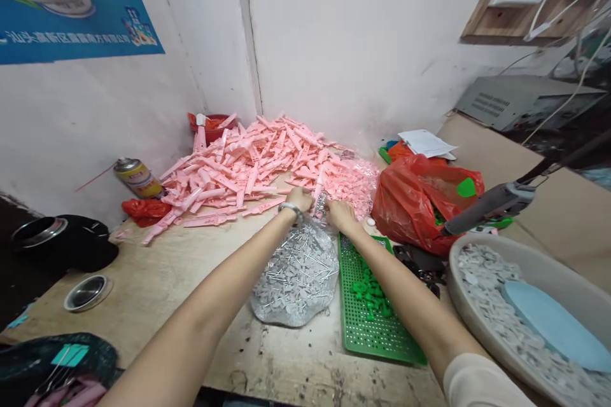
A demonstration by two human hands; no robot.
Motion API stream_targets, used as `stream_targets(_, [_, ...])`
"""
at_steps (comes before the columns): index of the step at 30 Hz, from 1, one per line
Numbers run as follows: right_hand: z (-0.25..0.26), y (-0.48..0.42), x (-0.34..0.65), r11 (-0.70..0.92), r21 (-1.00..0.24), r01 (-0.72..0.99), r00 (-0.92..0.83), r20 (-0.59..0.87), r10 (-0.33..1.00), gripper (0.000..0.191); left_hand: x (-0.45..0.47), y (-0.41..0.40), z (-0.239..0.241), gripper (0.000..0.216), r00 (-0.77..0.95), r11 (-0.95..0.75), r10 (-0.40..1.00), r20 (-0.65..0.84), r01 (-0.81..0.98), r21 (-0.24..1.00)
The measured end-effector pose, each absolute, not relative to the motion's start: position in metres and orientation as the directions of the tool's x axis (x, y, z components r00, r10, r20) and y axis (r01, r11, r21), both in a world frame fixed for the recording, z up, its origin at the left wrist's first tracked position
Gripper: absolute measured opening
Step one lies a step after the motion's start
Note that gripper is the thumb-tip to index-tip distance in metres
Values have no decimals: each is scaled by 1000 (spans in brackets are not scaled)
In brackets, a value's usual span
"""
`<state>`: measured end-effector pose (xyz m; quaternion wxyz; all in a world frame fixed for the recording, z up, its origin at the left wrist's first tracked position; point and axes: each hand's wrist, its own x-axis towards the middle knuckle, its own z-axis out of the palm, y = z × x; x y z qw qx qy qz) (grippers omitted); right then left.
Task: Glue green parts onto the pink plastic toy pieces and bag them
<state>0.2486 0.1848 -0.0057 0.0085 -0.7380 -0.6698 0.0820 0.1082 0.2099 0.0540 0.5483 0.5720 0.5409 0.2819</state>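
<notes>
Both my arms reach forward over the worktable (157, 280). My left hand (300, 198) and my right hand (338, 211) are closed side by side on the top edge of a clear plastic bag (296, 273) full of small grey parts. The bag lies between my forearms. Just beyond my hands a big pile of pink plastic strips (252, 165) covers the back of the table, and one pink strip (319, 187) stands up between my hands. A bracelet sits on my left wrist.
A green perforated tray (372, 331) with green bits lies under my right forearm. A red plastic bag (420, 200), a grey basin (525, 305) of grey parts with a blue lid, a spray can (137, 178), a small steel dish (86, 292) and a red bowl (210, 124) surround them.
</notes>
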Motion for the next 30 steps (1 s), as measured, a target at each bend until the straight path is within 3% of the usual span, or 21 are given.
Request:
stream_targets(6, [-5,187,250,-98,-152,984,81,-116,990,32,53,95,60,33,464,359,841,-277,-95,929])
stream_targets(8, [-2,187,249,-107,-178,978,87,-113,990,30,41,54,57,35,591,557,751,-293,-329,763])
stream_targets(10, [2,184,246,-124,-222,967,108,-85,991,24,36,21,51,34,616,659,710,-340,-413,628])
stream_targets(13, [7,174,237,-146,-333,932,158,10,987,25,36,-10,43,45,504,639,752,-424,-400,657])
stream_targets(17, [13,147,217,-86,-553,828,181,119,976,29,34,-19,36,36,393,601,791,-469,-355,716])
stream_targets(21, [22,90,198,76,-763,642,30,124,992,21,29,-10,32,39,369,615,786,-497,-381,690])
stream_targets(24, [28,36,191,178,-918,355,-117,145,982,18,29,-5,30,39,339,626,779,-528,-459,630])
stream_targets(27, [28,-5,189,176,-972,158,-158,151,976,16,35,-3,24,37,294,570,820,-491,-491,658])
stream_targets(30, [23,-24,188,173,-955,242,-111,150,982,13,42,-4,18,36,235,457,890,-392,-447,769])
